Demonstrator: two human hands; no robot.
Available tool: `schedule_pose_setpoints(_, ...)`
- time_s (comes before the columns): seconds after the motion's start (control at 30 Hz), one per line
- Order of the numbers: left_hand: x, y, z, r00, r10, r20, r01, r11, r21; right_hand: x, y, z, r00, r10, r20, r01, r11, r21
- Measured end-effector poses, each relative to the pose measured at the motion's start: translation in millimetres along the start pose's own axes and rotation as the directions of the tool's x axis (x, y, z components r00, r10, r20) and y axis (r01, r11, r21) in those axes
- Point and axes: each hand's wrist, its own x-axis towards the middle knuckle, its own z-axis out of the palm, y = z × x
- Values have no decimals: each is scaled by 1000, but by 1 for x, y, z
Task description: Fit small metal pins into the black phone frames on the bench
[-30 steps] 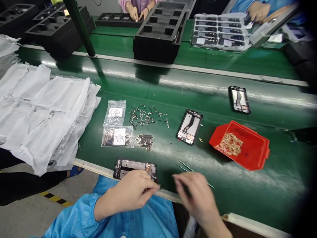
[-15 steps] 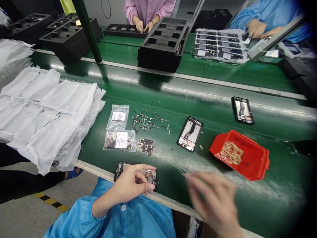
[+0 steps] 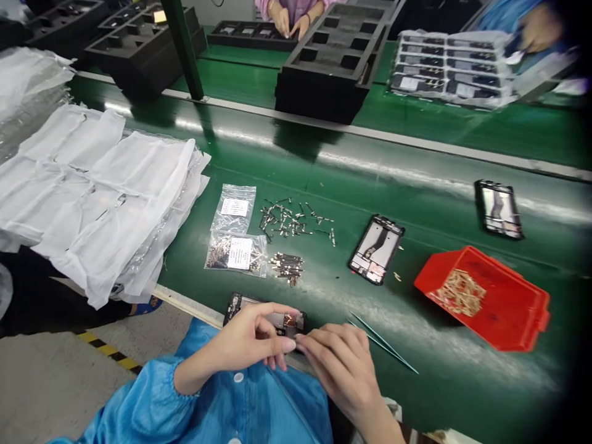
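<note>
A black phone frame (image 3: 240, 303) lies at the near edge of the bench, partly covered by my hands. My left hand (image 3: 245, 342) grips it, index finger along the far side and thumb at the near side. My right hand (image 3: 345, 364) is closed, its fingertips at the frame's right end, close to my left thumb. Whether a small part sits between those fingertips is hidden. Green tweezers (image 3: 386, 345) lie on the bench beyond my right hand. Past the phone frame are a pile of small metal-ended parts (image 3: 287, 265) and a scattered group of thin cable pieces (image 3: 287, 222).
A red bin (image 3: 504, 302) holding small tan pieces stands right. Two phone frames (image 3: 377, 250) (image 3: 499, 209) lie beyond. Labelled plastic bags (image 3: 235, 253) sit left of the small parts, near stacked white packing sheets (image 3: 124, 185). Black foam trays (image 3: 324, 92) and co-workers' hands (image 3: 289, 21) are across the bench.
My right hand has let go of the tweezers, which now lie on the bench, and has moved left to the phone frame. My left hand stays on the frame. The view has shifted.
</note>
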Motion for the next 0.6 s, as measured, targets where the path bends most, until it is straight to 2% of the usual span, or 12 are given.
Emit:
schedule_pose_setpoints(0.07, -7, -1, -7, 981, 168, -98, -141, 960, 241, 1, 8, 4, 990, 139, -4, -138, 987, 83)
schedule_pose_setpoints(0.1, -10, -1, -11, 948, 292, -125, -218, 885, 410, 3, 12, 7, 977, 214, 17, -214, 966, 142)
schedule_pose_setpoints(0.17, -16, -4, -21, 863, 500, -67, -305, 624, 720, 6, 19, 14, 940, 325, 100, -340, 904, 260)
schedule_pose_setpoints(0.2, -18, -6, -27, 836, 549, -10, -308, 483, 819, 8, 22, 18, 923, 354, 149, -383, 874, 298)
schedule_pose_setpoints(0.27, -19, -12, -36, 834, 548, 71, -271, 292, 917, 12, 24, 25, 895, 378, 238, -439, 842, 313)
schedule_pose_setpoints(0.33, -19, -17, -42, 855, 511, 90, -238, 232, 943, 14, 25, 30, 867, 398, 300, -478, 833, 277)
schedule_pose_setpoints(0.43, -17, -22, -45, 868, 489, 91, -231, 233, 945, 16, 27, 33, 838, 419, 351, -511, 827, 234)
schedule_pose_setpoints(0.6, -15, -24, -47, 857, 506, 94, -244, 237, 940, 15, 29, 34, 839, 417, 350, -506, 834, 218)
